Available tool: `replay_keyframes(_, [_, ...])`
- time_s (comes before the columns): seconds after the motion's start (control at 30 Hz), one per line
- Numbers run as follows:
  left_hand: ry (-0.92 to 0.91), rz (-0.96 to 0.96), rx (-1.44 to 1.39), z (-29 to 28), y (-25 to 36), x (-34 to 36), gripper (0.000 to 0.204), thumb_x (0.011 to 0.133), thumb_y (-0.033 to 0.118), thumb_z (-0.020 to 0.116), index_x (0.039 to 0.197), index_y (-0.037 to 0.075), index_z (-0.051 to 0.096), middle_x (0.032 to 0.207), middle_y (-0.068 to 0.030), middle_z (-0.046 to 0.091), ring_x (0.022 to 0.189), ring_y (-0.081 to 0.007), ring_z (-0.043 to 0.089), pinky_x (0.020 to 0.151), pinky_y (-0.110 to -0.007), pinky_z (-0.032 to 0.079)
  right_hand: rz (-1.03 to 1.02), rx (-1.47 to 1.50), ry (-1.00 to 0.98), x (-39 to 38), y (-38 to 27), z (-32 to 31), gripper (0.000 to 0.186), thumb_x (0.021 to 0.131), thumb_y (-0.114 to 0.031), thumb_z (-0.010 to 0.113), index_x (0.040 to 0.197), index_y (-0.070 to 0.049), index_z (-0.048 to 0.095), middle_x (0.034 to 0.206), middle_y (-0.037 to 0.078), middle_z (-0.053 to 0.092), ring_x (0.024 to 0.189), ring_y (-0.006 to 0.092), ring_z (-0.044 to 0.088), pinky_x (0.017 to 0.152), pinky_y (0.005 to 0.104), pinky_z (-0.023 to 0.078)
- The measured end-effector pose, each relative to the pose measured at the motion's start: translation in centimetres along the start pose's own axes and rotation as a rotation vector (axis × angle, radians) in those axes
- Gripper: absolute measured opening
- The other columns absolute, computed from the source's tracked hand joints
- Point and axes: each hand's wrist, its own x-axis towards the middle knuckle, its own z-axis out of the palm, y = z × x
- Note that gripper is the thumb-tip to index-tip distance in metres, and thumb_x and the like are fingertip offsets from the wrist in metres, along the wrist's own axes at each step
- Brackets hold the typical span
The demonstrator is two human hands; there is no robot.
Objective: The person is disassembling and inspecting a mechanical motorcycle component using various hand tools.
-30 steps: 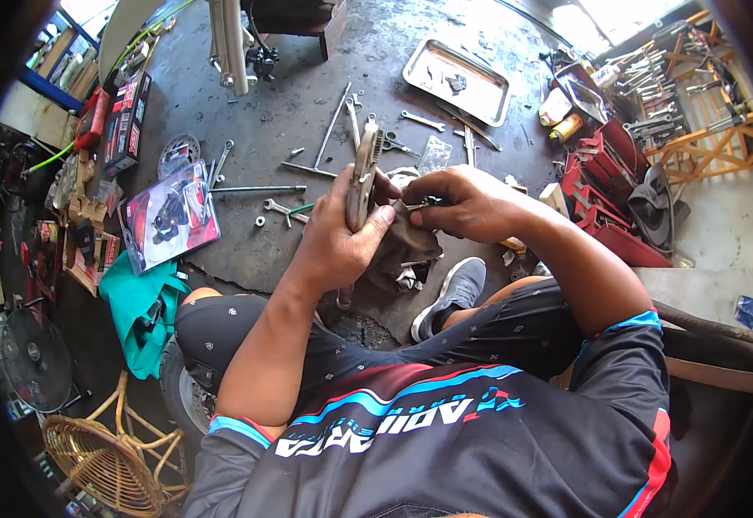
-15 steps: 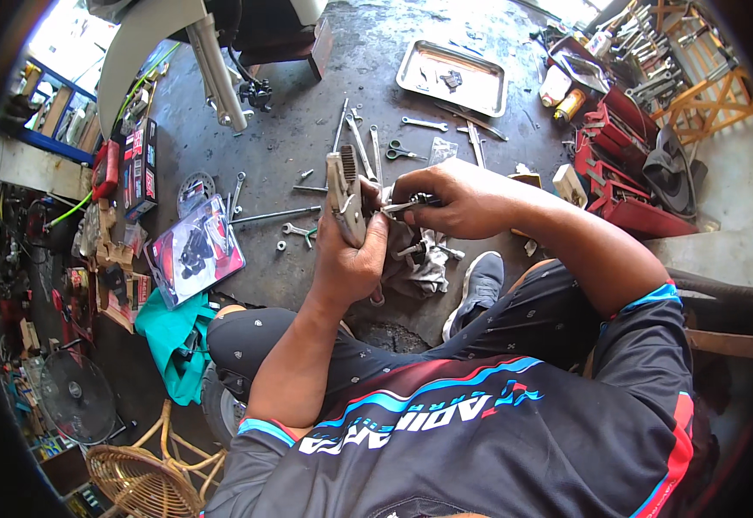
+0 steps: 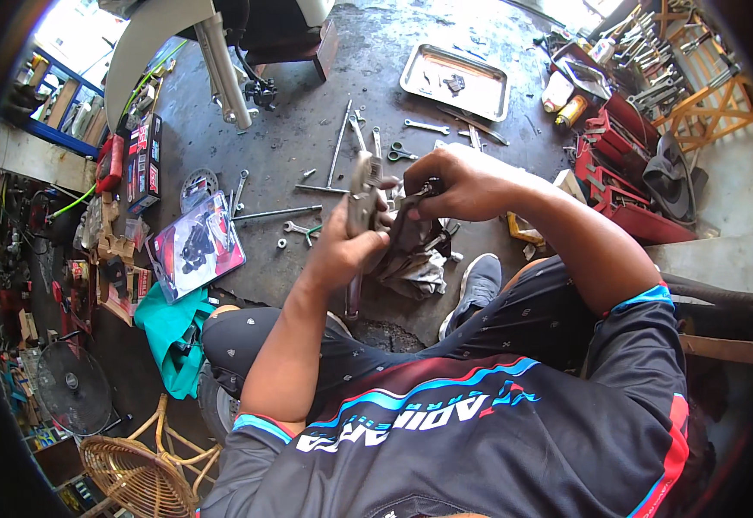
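While the left hand (image 3: pixel 346 250) is gripping an upright grey metal part (image 3: pixel 364 192), the right hand (image 3: pixel 456 183) is pinching a small tool (image 3: pixel 424 194) against it, seemingly mid-fitting; steady, fine pressure likely needed next.

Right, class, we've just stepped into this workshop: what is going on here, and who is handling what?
A person sits on the oily concrete floor. Their left hand grips a flat grey metal part upright, while the right hand works a small dark piece against it. A dirty rag lies just below the hands. Spanners, long rods and a metal tray are scattered on the floor ahead, with a red toolbox to the right.
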Motion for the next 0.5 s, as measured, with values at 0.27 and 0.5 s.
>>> replay_keyframes(0.27, [0.311,0.18,0.434,0.8,0.3,-0.3,0.024,0.089,0.004,0.061,0.112,0.001,0.056,0.099,-0.0079,0.061,0.091,-0.0148,0.058,0.083,-0.032,0.048,-0.005,-0.103,0.105,-1.6,-0.8,-2.1,0.029,0.079,-0.026,0.076,0.092,-0.002,0.069,0.077,0.014,0.067,0.071,0.0216,0.065,0.067,0.036,0.05])
replay_keyframes(0.5, [0.303,0.481,0.38,2.4,7.0,-1.4,0.027,0.092,-0.005,0.055,0.118,0.0,0.05,0.108,-0.0055,0.054,0.099,-0.0133,0.055,0.092,-0.028,0.044,-0.102,-0.216,0.2,-1.0,-1.0,-1.8,0.025,0.085,-0.026,0.07,0.099,-0.006,0.068,0.082,0.016,0.069,0.079,0.0367,0.067,0.072,0.0458,0.051])
